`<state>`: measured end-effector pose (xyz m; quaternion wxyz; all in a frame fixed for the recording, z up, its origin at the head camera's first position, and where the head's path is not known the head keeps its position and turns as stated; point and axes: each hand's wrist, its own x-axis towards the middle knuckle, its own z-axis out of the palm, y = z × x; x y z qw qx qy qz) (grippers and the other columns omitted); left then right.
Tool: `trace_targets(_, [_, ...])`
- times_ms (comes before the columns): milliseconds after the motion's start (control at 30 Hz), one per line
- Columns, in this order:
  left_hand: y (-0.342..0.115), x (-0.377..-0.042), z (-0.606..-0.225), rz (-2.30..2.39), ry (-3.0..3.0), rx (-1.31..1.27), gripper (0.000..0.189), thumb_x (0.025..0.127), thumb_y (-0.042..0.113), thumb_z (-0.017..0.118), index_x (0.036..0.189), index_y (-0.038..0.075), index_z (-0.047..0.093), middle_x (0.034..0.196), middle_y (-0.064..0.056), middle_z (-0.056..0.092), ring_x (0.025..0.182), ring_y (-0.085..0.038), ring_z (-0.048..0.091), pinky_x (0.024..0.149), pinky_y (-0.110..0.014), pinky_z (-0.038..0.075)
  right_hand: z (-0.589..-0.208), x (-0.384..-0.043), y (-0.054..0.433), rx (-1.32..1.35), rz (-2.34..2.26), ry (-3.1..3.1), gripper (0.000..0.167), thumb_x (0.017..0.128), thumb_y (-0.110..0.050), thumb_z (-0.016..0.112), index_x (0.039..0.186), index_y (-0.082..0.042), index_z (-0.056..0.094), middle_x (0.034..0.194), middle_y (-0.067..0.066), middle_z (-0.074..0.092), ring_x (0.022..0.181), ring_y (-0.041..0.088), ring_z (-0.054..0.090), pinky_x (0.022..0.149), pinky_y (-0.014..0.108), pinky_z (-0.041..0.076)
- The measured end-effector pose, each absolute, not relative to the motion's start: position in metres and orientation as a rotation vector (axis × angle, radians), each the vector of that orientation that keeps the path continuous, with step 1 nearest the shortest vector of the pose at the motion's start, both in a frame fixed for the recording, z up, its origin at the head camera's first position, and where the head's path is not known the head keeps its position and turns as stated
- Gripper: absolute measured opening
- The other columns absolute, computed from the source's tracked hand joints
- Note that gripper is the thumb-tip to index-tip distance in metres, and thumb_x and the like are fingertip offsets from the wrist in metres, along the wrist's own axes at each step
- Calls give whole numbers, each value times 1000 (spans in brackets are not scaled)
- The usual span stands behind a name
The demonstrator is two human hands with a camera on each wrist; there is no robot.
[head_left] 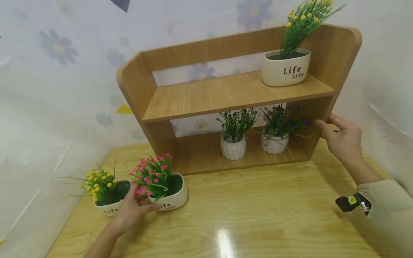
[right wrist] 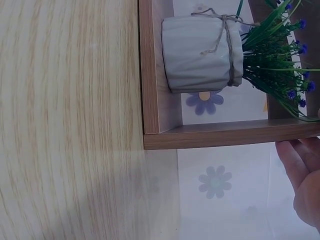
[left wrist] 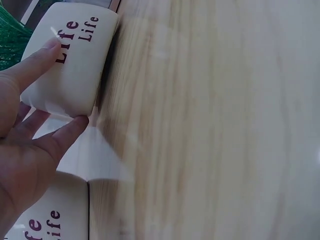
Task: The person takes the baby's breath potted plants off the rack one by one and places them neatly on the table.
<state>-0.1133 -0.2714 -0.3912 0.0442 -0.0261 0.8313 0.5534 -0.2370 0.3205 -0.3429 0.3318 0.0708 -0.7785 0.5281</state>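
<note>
Dark "Life Life" lettering [left wrist: 88, 30] on the white pink-flowered pot [head_left: 177, 199]

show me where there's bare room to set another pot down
Upper shelf: bare left of its yellow-flowered pot. Lower shelf: bare left of both ribbed pots. Table: bare in front of the shelf unit, right of the pink-flowered pot. Crowded: the table's left, where the left hand holds that pot beside a second yellow-flowered pot.
</note>
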Motion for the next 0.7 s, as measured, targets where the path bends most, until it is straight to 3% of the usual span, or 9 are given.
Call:
trace_targets(100, [-274,-111,-391,1634,2582,-111,110,77,12,89,157,7,14,133,-34,54,115,-39,63,94,-41,54,-342,-237,320,191,1378,-2033,31,94,-1,67,122,11,67,93,-25,66,74,-10,65,61,12,52])
trace_targets(233, [-276,-110,-393,1600,2603,-111,103,79,10,87,153,0,16,120,-31,63,113,-40,63,93,-40,55,-342,-235,319,195,1379,-2031,31,93,0,67,122,11,66,94,-27,66,75,-11,65,60,12,52])
trace_targets(333, [-277,-111,-394,1629,2575,-102,102,80,8,86,153,0,16,120,-32,63,118,-43,60,96,-43,53,-343,-234,320,192,1375,-2035,32,93,0,68,123,12,66,92,-28,66,75,-11,65,59,11,52])
trace_targets(567, [-279,-112,-394,1608,2568,-134,117,81,16,86,158,1,-1,134,-44,46,127,-47,50,104,-52,44,-343,-234,320,194,1381,-2029,32,93,1,67,123,12,65,89,-25,66,71,-8,66,60,11,52])
trace_targets(700, [-279,-109,-394,1620,2567,-110,120,81,16,86,159,2,-5,134,-45,45,128,-47,49,105,-52,42,-343,-236,320,194,1370,-2024,31,93,1,68,122,13,66,89,-25,65,70,-9,65,59,11,52])
